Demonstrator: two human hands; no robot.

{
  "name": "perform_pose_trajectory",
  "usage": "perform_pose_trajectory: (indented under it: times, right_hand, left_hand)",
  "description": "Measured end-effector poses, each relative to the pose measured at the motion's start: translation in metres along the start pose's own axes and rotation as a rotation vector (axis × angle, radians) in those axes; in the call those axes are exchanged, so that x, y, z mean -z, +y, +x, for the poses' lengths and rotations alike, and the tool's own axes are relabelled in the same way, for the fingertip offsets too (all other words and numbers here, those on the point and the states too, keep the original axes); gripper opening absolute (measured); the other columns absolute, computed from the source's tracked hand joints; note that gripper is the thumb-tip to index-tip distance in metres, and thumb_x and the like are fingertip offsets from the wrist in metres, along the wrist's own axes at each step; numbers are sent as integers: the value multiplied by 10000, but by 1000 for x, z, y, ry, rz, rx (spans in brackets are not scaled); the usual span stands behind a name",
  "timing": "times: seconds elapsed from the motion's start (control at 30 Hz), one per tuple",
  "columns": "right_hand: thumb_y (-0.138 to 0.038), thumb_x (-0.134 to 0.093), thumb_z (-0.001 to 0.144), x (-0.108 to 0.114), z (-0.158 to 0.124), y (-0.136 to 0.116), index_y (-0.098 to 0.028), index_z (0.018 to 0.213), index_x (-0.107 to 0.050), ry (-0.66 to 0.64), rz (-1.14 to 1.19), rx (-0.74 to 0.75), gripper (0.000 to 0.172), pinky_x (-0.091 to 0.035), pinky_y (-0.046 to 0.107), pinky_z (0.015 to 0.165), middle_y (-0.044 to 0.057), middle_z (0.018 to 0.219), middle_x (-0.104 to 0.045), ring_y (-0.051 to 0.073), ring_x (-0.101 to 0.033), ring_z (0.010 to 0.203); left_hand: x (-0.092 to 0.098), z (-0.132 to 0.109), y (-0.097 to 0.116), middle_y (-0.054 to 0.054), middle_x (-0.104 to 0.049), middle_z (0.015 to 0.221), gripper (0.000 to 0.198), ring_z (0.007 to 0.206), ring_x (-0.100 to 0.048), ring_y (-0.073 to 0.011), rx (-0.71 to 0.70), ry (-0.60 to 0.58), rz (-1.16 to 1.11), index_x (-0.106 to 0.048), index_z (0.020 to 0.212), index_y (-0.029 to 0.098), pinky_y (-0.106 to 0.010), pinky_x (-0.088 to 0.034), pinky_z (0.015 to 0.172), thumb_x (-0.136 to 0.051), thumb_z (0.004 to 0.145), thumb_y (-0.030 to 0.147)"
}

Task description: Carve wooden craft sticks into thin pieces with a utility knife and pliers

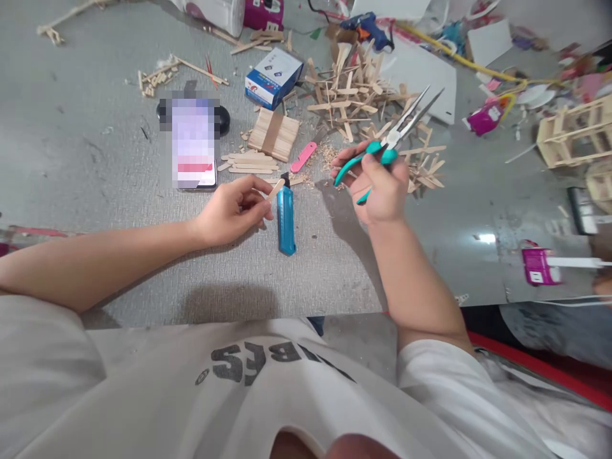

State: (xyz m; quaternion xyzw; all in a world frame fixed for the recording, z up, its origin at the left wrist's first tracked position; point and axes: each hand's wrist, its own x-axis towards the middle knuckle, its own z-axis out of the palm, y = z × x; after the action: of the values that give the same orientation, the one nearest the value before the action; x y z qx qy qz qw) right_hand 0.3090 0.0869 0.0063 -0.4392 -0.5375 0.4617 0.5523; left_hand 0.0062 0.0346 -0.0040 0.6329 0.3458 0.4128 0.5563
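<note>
My left hand [238, 210] pinches a wooden craft stick [276, 190] between thumb and fingers, its end pointing up and right. Just right of that hand, a blue utility knife [286, 222] lies on the grey table. Long-nose pliers [393, 138] with green handles rest in my right hand [380, 185], the jaws slightly apart and pointing up and right. Beyond my hands lie a pink folding knife [304, 157], a few loose craft sticks [252, 162] and a banded bundle of sticks [282, 140]. Small wood scraps surround the pink knife.
A heap of craft sticks [351, 95] spreads behind the pliers. A blue and white box [274, 76] and a phone on a stand [194, 140] stand farther back. A blue glue gun [368, 30] lies at the back; wooden frame models [576, 134] sit at right.
</note>
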Motion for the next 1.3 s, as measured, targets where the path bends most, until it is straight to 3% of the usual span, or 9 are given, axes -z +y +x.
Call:
perform_pose_trajectory:
  times: [0.2,0.33,0.4,0.57,0.73,0.93,1.3]
  right_hand:
    - [-604,-693,1017,1,-25,24,-323,1114,-679,-96,-396,267,297,-617,447,856,28,991,-762,237,-759,905]
    - [-405,-619,1078,-3,-39,20,-293,1182,-642,-271,-716,538,155,-569,394,773,28,942,-707,210,-688,834]
    - [-318,-617,1058,-7,-47,14,-284,1202,-617,-360,-807,601,148,-558,377,738,31,940,-696,211,-671,823]
    - [-187,-618,966,-16,-69,-3,-253,1229,-599,-439,-957,570,272,-574,396,777,80,1029,-729,254,-702,912]
    - [-186,-631,960,-19,-76,-8,-253,1168,-612,-458,-990,497,219,-550,378,739,66,991,-742,244,-701,868]
    - [-209,-637,978,-20,-75,-9,-267,1166,-618,-448,-964,493,198,-558,374,764,55,1002,-754,238,-712,877]
    - [-264,-629,1005,-21,-75,-9,-279,1156,-656,-438,-924,444,154,-581,410,765,63,997,-775,257,-735,865]
  left_hand:
    - [2,0,-2,61,-752,728,283,466,-689,-121,102,-42,-105,-480,1171,249,-227,-579,449,-704,999,276]
    - [0,-1,-1,77,-734,770,349,543,-743,-124,78,-65,-177,-471,1221,265,-237,-628,533,-729,990,220]
    - [-3,-3,-1,68,-750,810,370,587,-761,-117,61,-79,-183,-473,1251,264,-225,-629,567,-731,995,197]
    - [-7,-13,2,15,-804,891,333,659,-771,-115,84,-138,-175,-480,1359,236,-203,-570,569,-649,1073,224]
    - [-6,-18,3,11,-816,898,396,689,-774,-116,107,-179,-163,-506,1433,224,-208,-604,628,-683,1082,271]
    - [-4,-18,1,41,-796,848,358,620,-742,-95,4,-214,-191,-523,1390,253,-181,-644,598,-713,1100,343]
    - [-6,-15,12,33,-805,828,341,607,-740,-109,118,-185,-216,-571,1300,243,-214,-659,586,-776,1047,346]
